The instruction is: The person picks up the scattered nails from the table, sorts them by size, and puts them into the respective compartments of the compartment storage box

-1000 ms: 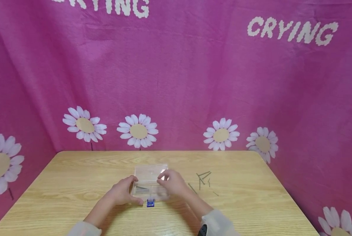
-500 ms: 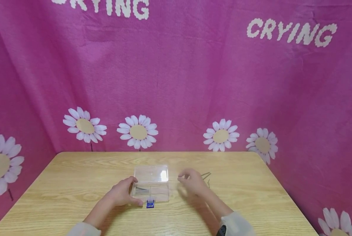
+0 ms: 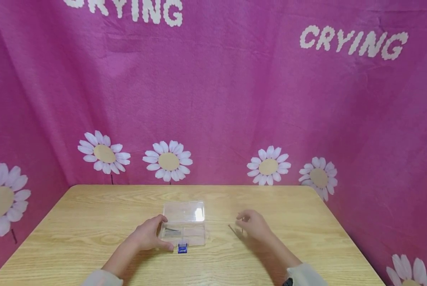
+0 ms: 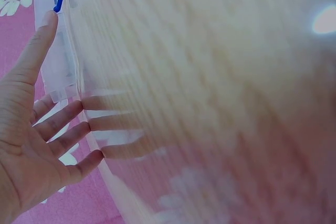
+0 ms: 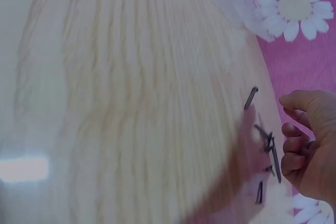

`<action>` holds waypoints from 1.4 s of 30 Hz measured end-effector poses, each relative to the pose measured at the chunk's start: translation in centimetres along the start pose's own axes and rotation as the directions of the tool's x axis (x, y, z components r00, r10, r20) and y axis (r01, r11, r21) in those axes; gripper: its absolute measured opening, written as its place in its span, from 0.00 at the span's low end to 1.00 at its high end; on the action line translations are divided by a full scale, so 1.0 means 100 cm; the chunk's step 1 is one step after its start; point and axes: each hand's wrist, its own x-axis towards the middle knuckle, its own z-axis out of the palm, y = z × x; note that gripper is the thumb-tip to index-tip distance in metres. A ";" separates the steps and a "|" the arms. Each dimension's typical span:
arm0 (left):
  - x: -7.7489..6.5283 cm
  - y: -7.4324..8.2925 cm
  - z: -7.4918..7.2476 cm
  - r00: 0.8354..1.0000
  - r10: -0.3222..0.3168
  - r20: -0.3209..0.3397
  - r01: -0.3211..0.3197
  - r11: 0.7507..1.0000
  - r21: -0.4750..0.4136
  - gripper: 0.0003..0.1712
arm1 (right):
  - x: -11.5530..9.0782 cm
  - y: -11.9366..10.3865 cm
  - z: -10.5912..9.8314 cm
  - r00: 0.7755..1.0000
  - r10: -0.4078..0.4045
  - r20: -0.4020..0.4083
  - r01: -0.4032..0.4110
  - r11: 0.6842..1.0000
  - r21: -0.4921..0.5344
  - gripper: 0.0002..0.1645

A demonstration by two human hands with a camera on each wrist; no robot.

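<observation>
A clear plastic box (image 3: 194,234) with a blue latch (image 3: 182,248) lies with its lid (image 3: 182,211) folded back. Thin dark nails (image 3: 172,229) rest in its left compartment. My left hand (image 3: 147,234) holds the box from the left, thumb along the front near the latch and fingers at the back left. My right hand (image 3: 255,225) is over the loose nails on the right, fingers bent, a gap between thumb and index finger. No nail shows between those fingers. One nail (image 3: 232,228) lies left of the hand; several dark nails (image 5: 275,161) appear beside it in the right wrist view.
The light wood table (image 3: 127,202) carries the box and nails. Behind it hangs a magenta cloth (image 3: 217,99) with white daisies and lettering, which also runs along both sides. A watch (image 3: 287,281) sits on the right wrist.
My right hand has moved from above the box rightward to the loose nails, uncovering the box's right compartment. My left hand has stayed at the box.
</observation>
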 end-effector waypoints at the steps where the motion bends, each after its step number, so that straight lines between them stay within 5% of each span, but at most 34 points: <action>1: 0.000 0.000 0.000 1.000 0.000 0.002 0.000 1.000 0.001 0.49 | -0.001 0.002 -0.001 1.000 0.005 -0.006 -0.005 1.000 -0.004 0.08; 14: -0.003 0.001 -0.001 1.000 0.006 -0.015 -0.006 1.000 0.005 0.48 | -0.014 0.013 -0.005 0.997 0.072 0.019 -0.071 0.996 -0.047 0.08; 24: -0.002 -0.001 0.002 1.000 -0.004 -0.018 0.003 1.000 -0.016 0.48 | -0.015 0.015 -0.004 0.997 0.071 0.009 -0.069 0.990 -0.121 0.13; 42: -0.001 0.000 0.002 1.000 0.004 -0.016 -0.004 1.000 -0.001 0.48 | -0.015 0.018 -0.005 0.998 0.065 -0.009 -0.066 0.989 -0.132 0.08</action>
